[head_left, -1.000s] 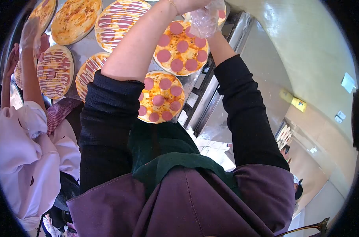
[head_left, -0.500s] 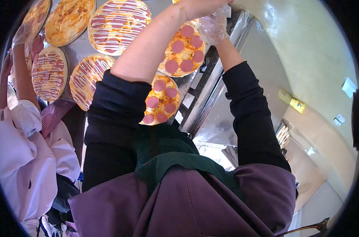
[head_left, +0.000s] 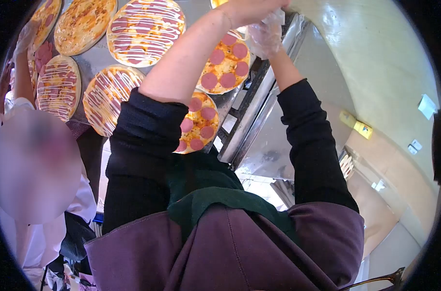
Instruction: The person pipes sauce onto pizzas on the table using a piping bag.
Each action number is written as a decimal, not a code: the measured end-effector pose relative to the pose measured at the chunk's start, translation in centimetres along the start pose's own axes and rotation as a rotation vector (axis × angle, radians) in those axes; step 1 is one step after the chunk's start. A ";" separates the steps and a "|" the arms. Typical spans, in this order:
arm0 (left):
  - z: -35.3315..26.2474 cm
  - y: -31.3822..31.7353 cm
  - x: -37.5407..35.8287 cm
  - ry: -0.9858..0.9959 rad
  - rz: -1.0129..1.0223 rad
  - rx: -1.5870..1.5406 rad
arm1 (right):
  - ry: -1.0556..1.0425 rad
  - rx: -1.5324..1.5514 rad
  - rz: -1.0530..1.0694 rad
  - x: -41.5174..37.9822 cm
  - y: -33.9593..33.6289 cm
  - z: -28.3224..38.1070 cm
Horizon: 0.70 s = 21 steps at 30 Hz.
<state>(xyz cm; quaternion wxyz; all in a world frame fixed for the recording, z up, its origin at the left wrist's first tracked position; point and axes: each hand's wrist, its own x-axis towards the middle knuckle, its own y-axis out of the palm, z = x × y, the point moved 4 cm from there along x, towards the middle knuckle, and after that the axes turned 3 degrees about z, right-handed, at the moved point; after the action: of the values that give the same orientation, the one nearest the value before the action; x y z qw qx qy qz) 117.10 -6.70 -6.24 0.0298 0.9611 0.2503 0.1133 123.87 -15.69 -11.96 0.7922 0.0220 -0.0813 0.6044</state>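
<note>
My left hand point(head_left: 257, 8), bare, reaches in from the left at the top edge, which partly cuts it off. It meets or overlaps my right hand point(head_left: 265, 36), which wears a clear, crinkled plastic glove. The fingers of both hands are too hidden to read. Just below and left of them lies a pizza with round sausage slices point(head_left: 225, 63). A second sausage-slice pizza point(head_left: 201, 121) is partly behind my left forearm. Pizzas with white sauce stripes point(head_left: 145, 31) point(head_left: 109, 99) lie left of my forearm.
A co-worker in white point(head_left: 80, 194) stands at the left, one gloved hand point(head_left: 26, 36) over more pizzas, including an unstriped one point(head_left: 84, 24). A metal edge point(head_left: 259, 111) runs along the right of the work surface point(head_left: 92, 58). A yellow object point(head_left: 362, 129) is farther right.
My hands have shifted slightly right and down, still together. The co-worker's head has come into view at the left, and their gloved hand has moved up a little.
</note>
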 end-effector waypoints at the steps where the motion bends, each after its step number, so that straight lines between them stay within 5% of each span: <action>1: -0.2 0.9 0.1 0.022 0.138 -0.056 | -0.028 -0.082 -0.003 0.0 -0.3 0.0; 4: 0.0 0.4 -0.6 0.031 0.031 -0.094 | -0.089 -0.234 -0.011 0.7 -0.5 -0.8; 6: 0.0 -1.5 -1.3 -0.002 -0.070 -0.027 | -0.286 -0.944 0.117 2.1 1.2 -1.6; 7: -1.2 -2.8 -1.7 0.072 -0.022 -0.020 | -0.290 -0.936 0.116 2.6 3.2 -0.5; 9: -3.2 -5.2 -2.7 0.143 0.023 -0.006 | 0.267 0.798 0.025 3.8 7.9 1.0; 10: -3.5 -6.1 -3.2 0.004 0.040 -0.088 | 0.265 0.804 0.030 4.5 8.4 -0.5; 12: -3.1 -6.9 -3.6 -0.135 0.054 -0.169 | 0.046 0.465 0.136 6.0 8.7 -2.5; 15: -2.2 -6.4 -3.4 -0.067 0.089 -0.239 | -0.019 0.211 0.097 4.1 6.6 -2.6; 17: -2.6 -4.1 -3.0 0.162 0.057 -0.120 | -0.080 -0.050 0.057 2.5 4.3 -1.4; 19: 0.0 -2.0 -2.4 0.053 -0.134 0.080 | -0.105 -0.191 0.038 0.9 1.3 -1.5; 21: 0.1 0.3 -1.8 0.047 -0.014 -0.062 | -0.054 -0.354 0.000 -0.1 -1.1 -2.1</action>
<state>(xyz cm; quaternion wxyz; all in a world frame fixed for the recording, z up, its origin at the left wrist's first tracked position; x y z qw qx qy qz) 115.78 -7.85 -6.68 0.0545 0.9549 0.2542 0.1433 125.09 -15.75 -13.95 0.7811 -0.1015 -0.2075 0.5801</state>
